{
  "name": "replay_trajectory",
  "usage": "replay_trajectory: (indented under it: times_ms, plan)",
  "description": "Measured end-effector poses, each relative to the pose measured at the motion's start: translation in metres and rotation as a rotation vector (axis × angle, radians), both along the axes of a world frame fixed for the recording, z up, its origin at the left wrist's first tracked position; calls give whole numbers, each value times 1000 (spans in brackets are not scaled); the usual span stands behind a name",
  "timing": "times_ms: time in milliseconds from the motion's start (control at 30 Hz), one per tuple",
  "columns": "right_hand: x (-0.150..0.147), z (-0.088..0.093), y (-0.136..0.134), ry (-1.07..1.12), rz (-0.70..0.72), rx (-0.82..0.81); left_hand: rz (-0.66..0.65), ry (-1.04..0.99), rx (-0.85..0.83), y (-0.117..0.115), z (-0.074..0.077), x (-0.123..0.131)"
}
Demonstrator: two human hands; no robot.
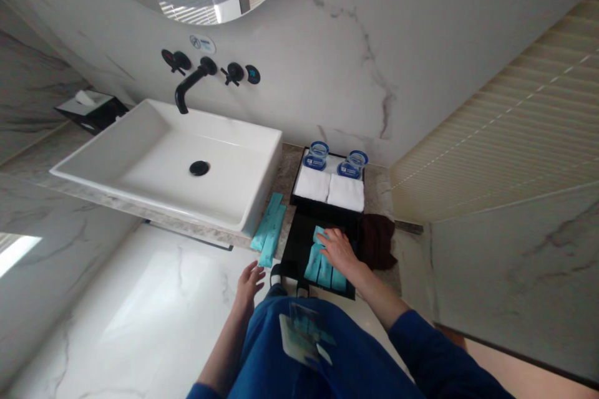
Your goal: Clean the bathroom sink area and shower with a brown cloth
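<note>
Turquoise packets [324,272] lie under and beside the right hand [337,249], its grip unclear, the left hand [250,285] loosely spread.

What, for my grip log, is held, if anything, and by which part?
Left hand holds nothing; right hand is at a teal packet; whether it grips is unclear.

Turquoise packets [324,273], black tray [296,238], white towels [312,184], dark brown cloth [377,240], grey-veined white wall [322,87]

I view remotely, left to right: basin [154,156], packets [269,234] on the counter [291,165], box [298,240] holding further packets [326,273]; behind the box, a tray [325,206] bearing towels [346,192] and glasses [358,159].
</note>
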State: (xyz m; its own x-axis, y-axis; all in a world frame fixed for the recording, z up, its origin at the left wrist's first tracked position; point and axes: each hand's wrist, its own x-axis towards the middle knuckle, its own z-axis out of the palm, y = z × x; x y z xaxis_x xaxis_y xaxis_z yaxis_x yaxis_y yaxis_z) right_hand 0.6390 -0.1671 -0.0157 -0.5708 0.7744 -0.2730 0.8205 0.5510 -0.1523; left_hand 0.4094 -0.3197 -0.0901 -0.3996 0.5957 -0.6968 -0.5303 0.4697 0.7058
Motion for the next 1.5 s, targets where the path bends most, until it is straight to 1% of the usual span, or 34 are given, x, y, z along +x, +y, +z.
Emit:
replay_trajectory:
  times_ms: [100,167,233,300,400,500,600,667,700,800,933,1033,1133,1300,1500]
  plan:
    - [-20,6,-14,94,72,-32,35,-71,22,8,-5,6]
    - [-38,8,-20,238,74,-110,60,-102,39,15,-8,9]
    - [-56,8,-23,411,29,-231,74,-120,52,21,-10,10]
    - [-72,5,-22,528,-41,-342,74,-133,75,25,-7,9]
    - [-86,-3,-20,582,-172,-473,66,-134,125,24,6,8]
    - [-89,-7,-26,646,-313,-628,29,-106,178,15,27,9]
    - [-87,-3,-39,753,-412,-745,-64,-49,213,6,46,16]
    - [-83,1,-46,826,-476,-776,-137,-1,227,3,52,21]
    - [-80,2,-48,856,-513,-778,-172,29,234,4,52,23]
    - [-68,-2,-47,900,-633,-750,-238,177,238,13,44,18]
    - [-49,-18,-34,840,-759,-705,-236,523,208,37,24,-6]
    - [-42,-34,-23,729,-799,-683,-304,735,187,57,11,-19]
    - [-44,-48,-15,609,-802,-675,-426,883,156,73,3,-18]
    - [-49,-60,-17,455,-776,-702,-590,1079,69,88,-1,-6]
    - [-48,-62,-18,409,-727,-664,-681,1206,-47,98,2,-3]
